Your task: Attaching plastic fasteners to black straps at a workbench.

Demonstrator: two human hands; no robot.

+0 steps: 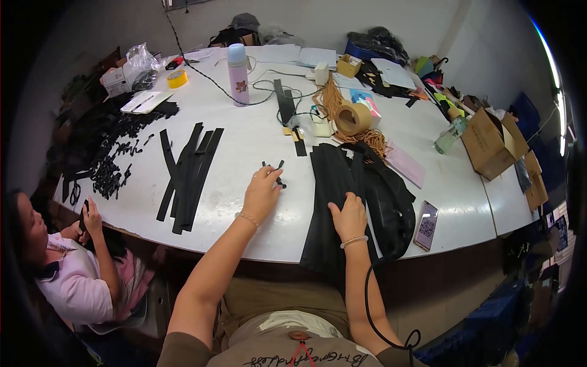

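Note:
My left hand [263, 189] is over the table with its fingers bent together on a few small black zipper pulls [280, 183]. Its fingertips partly cover these pieces, and the thumb is hidden. To the right, my right hand [350, 215] lies spread on a stack of long black strips [327, 202], thumb apart from the fingers. The strips look like zipper tape and hang over the table's near edge. Against their right side rests a black bag [392, 214].
More black strips [191, 177] lie crossed at left, beside a heap of small black pulls [110, 165]. A tall bottle [239, 79], tape roll [354, 118], brown cord [370, 142], phone [426, 226] and carton [492, 142] stand or lie around. A co-worker [79, 263] sits at left.

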